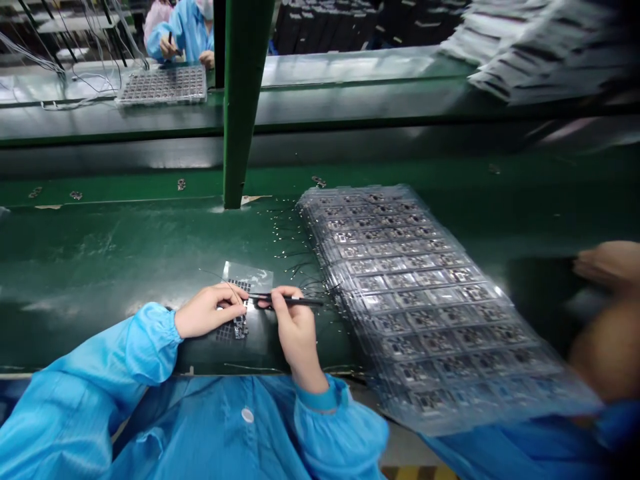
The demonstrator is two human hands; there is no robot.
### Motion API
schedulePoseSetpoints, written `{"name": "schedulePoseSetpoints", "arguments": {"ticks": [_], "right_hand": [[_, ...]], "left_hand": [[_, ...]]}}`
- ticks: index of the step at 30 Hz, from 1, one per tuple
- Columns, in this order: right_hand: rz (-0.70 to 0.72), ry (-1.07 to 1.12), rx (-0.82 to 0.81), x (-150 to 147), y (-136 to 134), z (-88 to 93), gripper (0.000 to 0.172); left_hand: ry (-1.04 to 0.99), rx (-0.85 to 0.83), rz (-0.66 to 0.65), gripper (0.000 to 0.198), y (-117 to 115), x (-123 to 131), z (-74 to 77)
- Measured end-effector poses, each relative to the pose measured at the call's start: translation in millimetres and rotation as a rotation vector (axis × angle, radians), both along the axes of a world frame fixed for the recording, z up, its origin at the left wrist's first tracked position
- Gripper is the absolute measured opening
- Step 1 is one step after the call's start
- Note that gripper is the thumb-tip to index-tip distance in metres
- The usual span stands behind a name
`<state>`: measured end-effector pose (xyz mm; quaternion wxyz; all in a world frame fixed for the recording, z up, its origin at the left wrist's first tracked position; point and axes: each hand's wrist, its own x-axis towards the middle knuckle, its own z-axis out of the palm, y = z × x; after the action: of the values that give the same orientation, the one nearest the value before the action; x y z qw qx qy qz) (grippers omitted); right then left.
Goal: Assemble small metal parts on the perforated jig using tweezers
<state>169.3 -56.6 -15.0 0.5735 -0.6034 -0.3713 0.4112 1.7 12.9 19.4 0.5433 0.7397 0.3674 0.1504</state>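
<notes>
Black tweezers [307,302] are gripped in my right hand [297,330], their tips pointing left toward my other hand. My left hand [210,312] is closed, thumb and fingertips together at the upper end of a small circuit board [241,328]. A thin wire sticks up by its fingers. Under the board lies a clear plastic sheet [263,275] with rows of small dark squares, partly covered by my fingers. What the tweezer tips touch is too small to make out.
To the right lies a stack of clear trays [425,300] filled with circuit boards, thin black wires [300,270] along its left edge. A green post [243,107] rises ahead. A co-worker's blurred arm [607,320] is at right; another person [187,30] sits across.
</notes>
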Motion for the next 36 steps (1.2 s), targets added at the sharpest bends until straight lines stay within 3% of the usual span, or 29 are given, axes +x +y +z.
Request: {"name": "schedulePoseSetpoints", "arguments": {"ticks": [8,14,16,24,36], "right_hand": [[-0.048,0.209,-0.014,-4.9,-15.2,-0.8,0.024],[-0.077,0.344,0.038,-13.9,22.9,7.9,0.031],[-0.085,0.349,0.011,-9.6,24.4,8.5,0.033],[-0.007,-0.026,-0.119,5.3,-36.3,4.3,0.025],[-0.014,-0.176,-0.197,0.9,-34.5,0.4,0.027]], "left_hand": [[-0.037,-0.031,-0.033,0.017,-3.7,-0.6,2.4],[-0.065,-0.050,-0.072,0.020,-4.3,0.3,-0.3],[-0.054,-0.033,-0.080,0.021,-2.8,-0.4,-1.2],[-0.013,0.115,-0.172,0.020,-0.9,-2.0,-1.2],[0.095,0.223,-0.191,0.016,-3.5,4.1,1.9]]}}
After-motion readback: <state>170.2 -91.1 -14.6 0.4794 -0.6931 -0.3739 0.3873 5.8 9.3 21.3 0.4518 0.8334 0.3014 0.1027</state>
